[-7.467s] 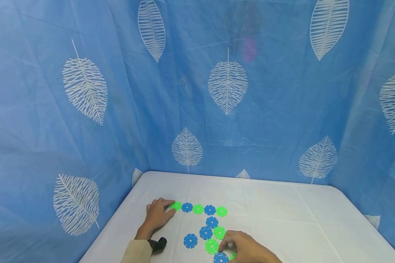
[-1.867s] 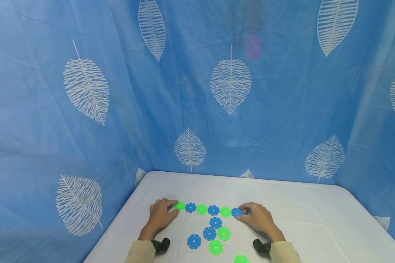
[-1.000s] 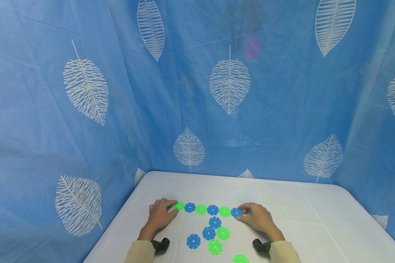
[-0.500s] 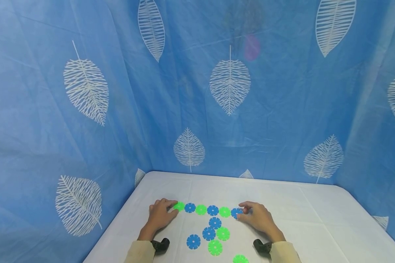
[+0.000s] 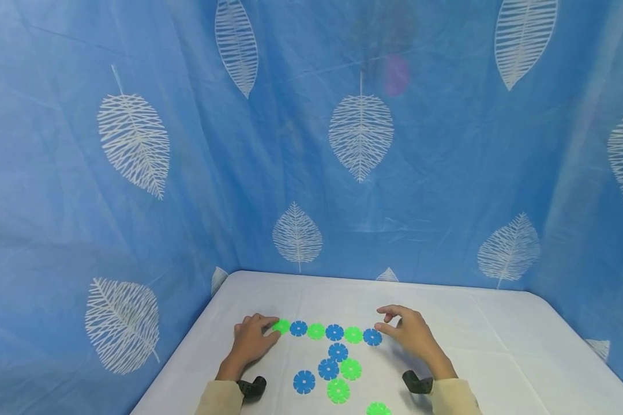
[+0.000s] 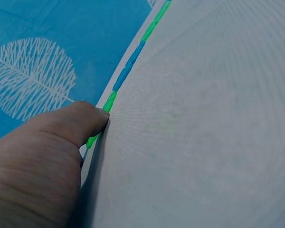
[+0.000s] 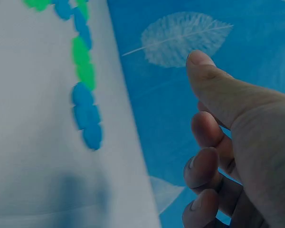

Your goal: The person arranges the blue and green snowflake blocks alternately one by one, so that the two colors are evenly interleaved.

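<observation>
Enclosing a white bench (image 5: 457, 346), blue curtains (image 5: 436, 144) printed with white leaves (image 5: 360, 138) hang behind it and at both sides. Between the left hand (image 5: 250, 339) and the right hand (image 5: 414, 333) runs a row of six flat notched discs (image 5: 334, 332), alternating green and blue; six more discs (image 5: 328, 369) lie on the near side. The left hand, low on the bench, pinches the end green disc (image 5: 283, 327) between thumb and forefinger. The right hand hovers by the end blue disc (image 5: 372, 337), thumb and forefinger parted, other fingers loosely bent.
</observation>
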### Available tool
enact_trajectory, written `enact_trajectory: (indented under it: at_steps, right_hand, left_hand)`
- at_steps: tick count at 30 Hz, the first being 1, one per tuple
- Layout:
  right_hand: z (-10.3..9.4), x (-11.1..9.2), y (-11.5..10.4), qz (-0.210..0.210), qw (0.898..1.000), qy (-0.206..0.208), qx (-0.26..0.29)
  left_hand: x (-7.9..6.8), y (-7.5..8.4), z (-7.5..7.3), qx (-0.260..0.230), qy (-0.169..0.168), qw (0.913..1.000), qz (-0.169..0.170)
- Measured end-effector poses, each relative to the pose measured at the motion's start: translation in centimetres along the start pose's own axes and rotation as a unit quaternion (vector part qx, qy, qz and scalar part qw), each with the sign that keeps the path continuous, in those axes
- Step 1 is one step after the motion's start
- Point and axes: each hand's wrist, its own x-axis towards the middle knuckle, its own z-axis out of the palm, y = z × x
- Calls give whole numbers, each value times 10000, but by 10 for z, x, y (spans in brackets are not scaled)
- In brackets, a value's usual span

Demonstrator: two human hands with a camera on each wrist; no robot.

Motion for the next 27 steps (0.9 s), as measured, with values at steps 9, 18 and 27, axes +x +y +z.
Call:
enact_trajectory:
  at_steps: [9, 18, 27]
  right_hand:
    - [-24, -10, -39, -816, 9950, 291, -498]
    - [-38, -32, -55, -1064, 9940, 21, 258]
    - [-41, -56, -53, -918, 9867, -805, 1077]
  left_hand:
    - [-1, 0, -1, -24, 130, 9999, 8]
    - [-1, 2, -1, -111, 121, 9998, 80]
    - [0, 0, 1, -90, 127, 9999, 33]
